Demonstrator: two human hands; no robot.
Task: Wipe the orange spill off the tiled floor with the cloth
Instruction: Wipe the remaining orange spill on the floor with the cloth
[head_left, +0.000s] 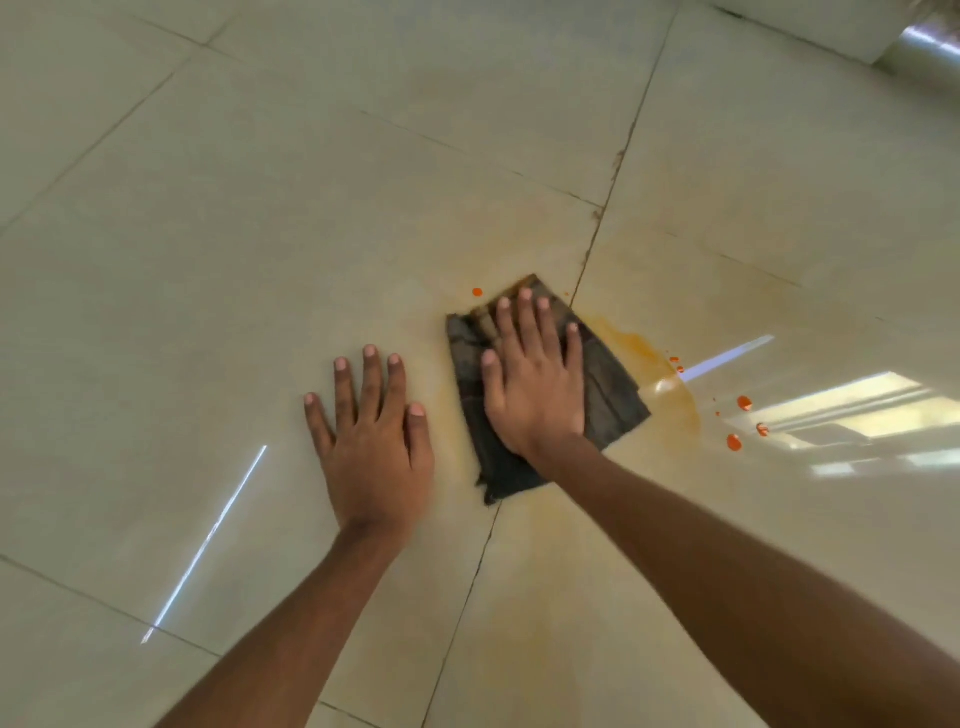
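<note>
Nearest the camera, two bare forearms (291, 623) stretched up from the bottom edge over the tiled floor (208, 260). At the end of the left one, the left grip (371, 447) lay palm down on bare tile, fingers straight and spread, released and grasping nothing. Just right of it and a little farther off, not touching it, the right grip (535, 384) pressed palm down on the cloth (608, 400), fingers straight, not curled round the fabric. The cloth, dark grey and folded, lay flat under that grip and stuck out past it on all sides; its near corner met a dark grout line (467, 597). A pale orange film tinted the tile between the two grips. Right of the right grip, touching the cloth's edge, the orange spill (675, 410) spread as a thin wet smear. Farther right of it, several bright orange drops (734, 442) sat apart on the tile beside a bright window reflection (857, 410). Just beyond the right grip's fingertips (525, 295), to their left, sat a single orange drop (477, 292).
</note>
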